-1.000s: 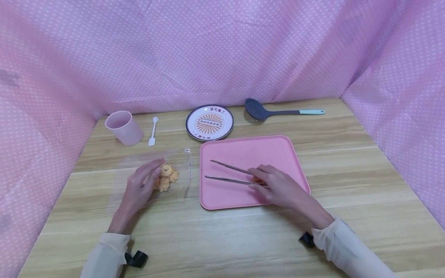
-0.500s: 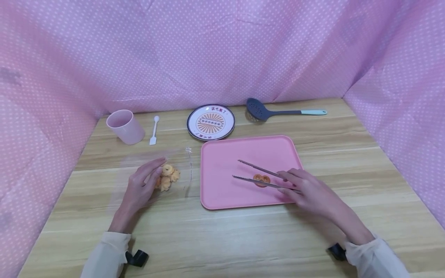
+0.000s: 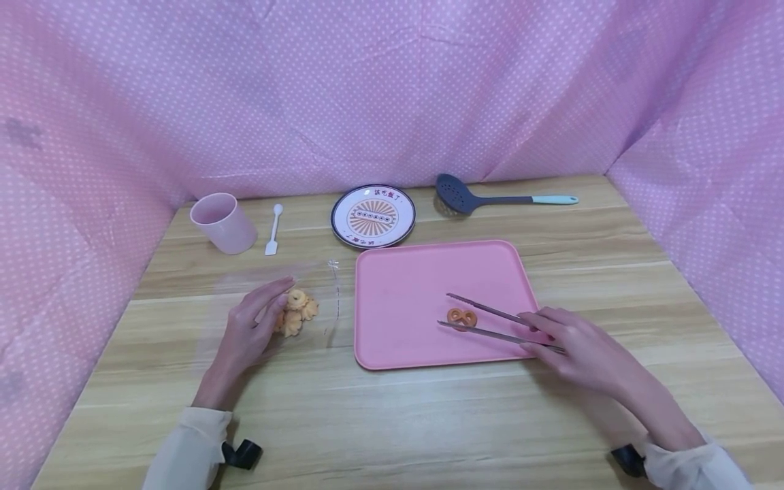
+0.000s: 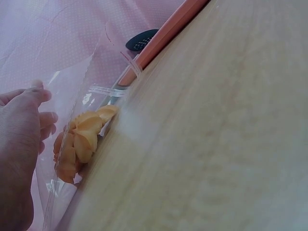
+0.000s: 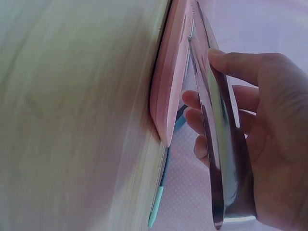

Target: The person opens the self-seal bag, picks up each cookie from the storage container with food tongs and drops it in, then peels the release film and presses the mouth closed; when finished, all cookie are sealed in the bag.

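In the head view, my left hand (image 3: 248, 327) rests on a clear plastic bag (image 3: 324, 327), beside several pale yellow flower-shaped cookies (image 3: 297, 312) inside it. The left wrist view shows its fingertips (image 4: 44, 95) at the film, a little apart from the cookies (image 4: 84, 137). My right hand (image 3: 578, 344) holds metal tongs (image 3: 499, 333) by their sides, thumb on one arm and fingers on the other. Their arms are spread above a pink tray (image 3: 398, 292). A brown pretzel-shaped cookie (image 3: 454, 315) lies on the tray, partly covered by the nearer arm in this view.
Behind the tray stand a patterned plate (image 3: 373, 216) and a dark slotted spoon (image 3: 456, 195) with a mint handle. A pink cup (image 3: 223, 224) and a small white spatula-spoon (image 3: 272, 235) are at the back left. Pink dotted cloth (image 3: 392, 88) encloses the wooden table.
My right hand has drawn the tongs to the right and toward me, and the pretzel-shaped cookie now shows on the tray. The left hand has kept its place on the bag.
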Demonstrator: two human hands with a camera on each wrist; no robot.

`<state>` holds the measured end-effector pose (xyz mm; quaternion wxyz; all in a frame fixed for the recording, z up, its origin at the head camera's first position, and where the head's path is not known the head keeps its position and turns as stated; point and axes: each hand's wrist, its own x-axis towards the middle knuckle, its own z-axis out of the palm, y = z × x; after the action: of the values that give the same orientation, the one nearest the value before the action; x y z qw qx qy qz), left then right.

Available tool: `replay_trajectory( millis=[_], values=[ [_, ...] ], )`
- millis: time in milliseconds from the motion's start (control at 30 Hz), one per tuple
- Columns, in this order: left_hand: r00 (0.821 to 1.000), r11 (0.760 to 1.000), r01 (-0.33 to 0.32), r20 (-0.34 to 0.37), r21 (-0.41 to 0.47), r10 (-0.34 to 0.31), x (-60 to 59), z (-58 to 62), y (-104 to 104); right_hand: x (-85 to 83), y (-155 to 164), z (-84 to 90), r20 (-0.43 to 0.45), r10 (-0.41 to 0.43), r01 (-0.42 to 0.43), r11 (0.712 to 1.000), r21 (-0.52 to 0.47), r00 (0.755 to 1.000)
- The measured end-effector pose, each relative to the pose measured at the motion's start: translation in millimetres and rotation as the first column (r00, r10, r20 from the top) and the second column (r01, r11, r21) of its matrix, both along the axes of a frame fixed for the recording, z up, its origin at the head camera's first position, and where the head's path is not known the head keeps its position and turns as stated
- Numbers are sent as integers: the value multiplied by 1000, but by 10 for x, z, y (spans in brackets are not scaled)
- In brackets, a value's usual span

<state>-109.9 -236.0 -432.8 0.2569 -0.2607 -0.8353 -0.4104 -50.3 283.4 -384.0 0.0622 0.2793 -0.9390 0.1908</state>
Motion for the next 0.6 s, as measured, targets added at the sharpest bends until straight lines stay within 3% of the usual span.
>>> replay_trajectory(
  millis=[600],
  values=[
    [1000,1000,2,7,-6,-1,-6,15,3,67,271,-49,-55,50,-52,998,-22,997]
  ],
)
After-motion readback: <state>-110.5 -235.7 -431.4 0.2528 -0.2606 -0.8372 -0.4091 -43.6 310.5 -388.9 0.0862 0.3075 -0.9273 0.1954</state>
